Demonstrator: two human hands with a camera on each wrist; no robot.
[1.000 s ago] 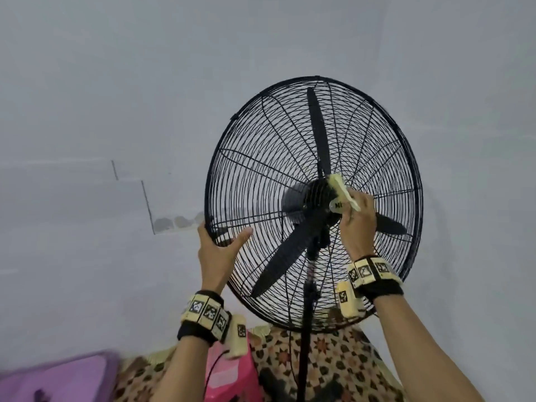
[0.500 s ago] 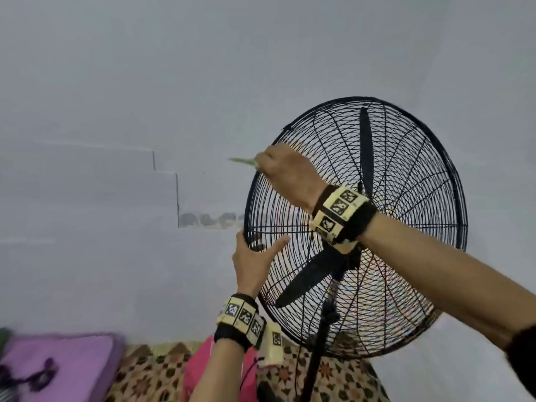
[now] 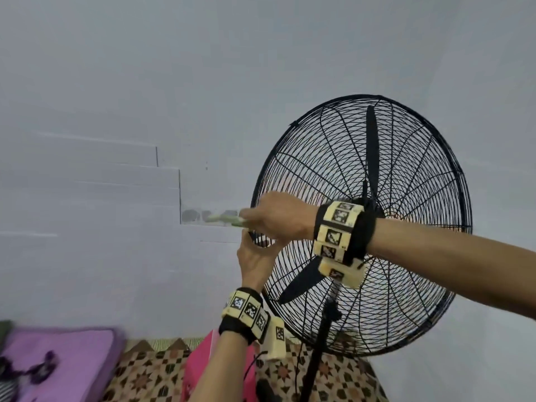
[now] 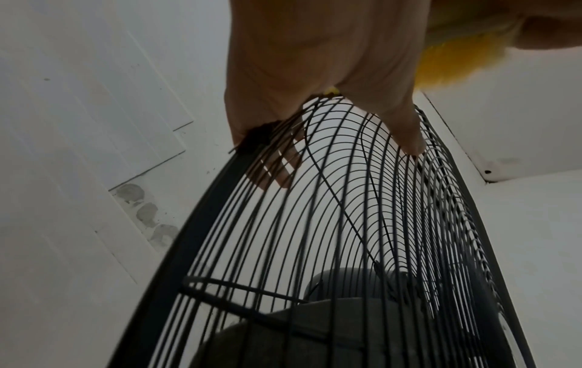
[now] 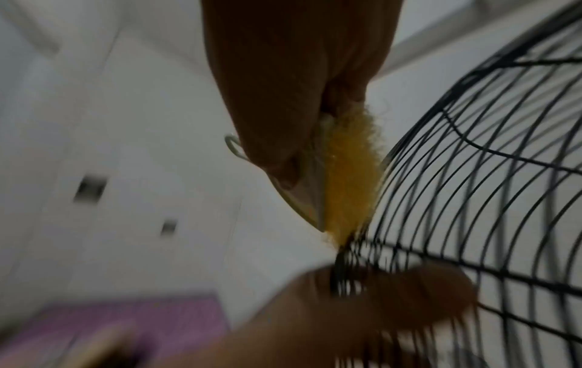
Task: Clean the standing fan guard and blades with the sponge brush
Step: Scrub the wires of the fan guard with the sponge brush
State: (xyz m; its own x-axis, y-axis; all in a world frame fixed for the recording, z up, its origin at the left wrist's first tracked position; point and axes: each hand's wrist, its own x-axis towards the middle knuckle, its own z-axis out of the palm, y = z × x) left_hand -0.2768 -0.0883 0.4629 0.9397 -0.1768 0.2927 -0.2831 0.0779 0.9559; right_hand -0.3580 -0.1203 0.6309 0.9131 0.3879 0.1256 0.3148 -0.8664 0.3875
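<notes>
A: The risk sits at the left edge of the guard (image 3: 406, 158). The right hand (image 3: 278, 217) is closed round the brush (image 3: 224, 219) and reaches across the fan (image 3: 362, 227), with its yellow bristles (image 5: 349, 174) against the rim wires just above the left hand (image 3: 255, 256). If the stroke runs downward, the brush would likely meet that hand's fingers (image 4: 270, 171).

B: And the left hand's grip?

A: It clasps the rim, fingers hooked behind the wires and thumb (image 4: 406, 132) lying on the front face. That steadies the head. Should it let go, or the right hand push hard sideways, the whole fan could swing or tip on its pole (image 3: 317, 343); the base is out of view, so its footing cannot be judged.

B: Anything else?

A: The bristles might snag between the close wires, and a jerk free could bend one. The blades (image 3: 371, 152) look stationary; the motion blur in the right wrist view makes finer detail there uncertain.

B: Which way does the brush point?

A: In the head view its long axis runs roughly level, the free end sticking out leftward past the rim towards the wall (image 3: 116, 111), bristles facing the guard. The upright blade's long axis stands near vertical; another slants down to the left.
</notes>
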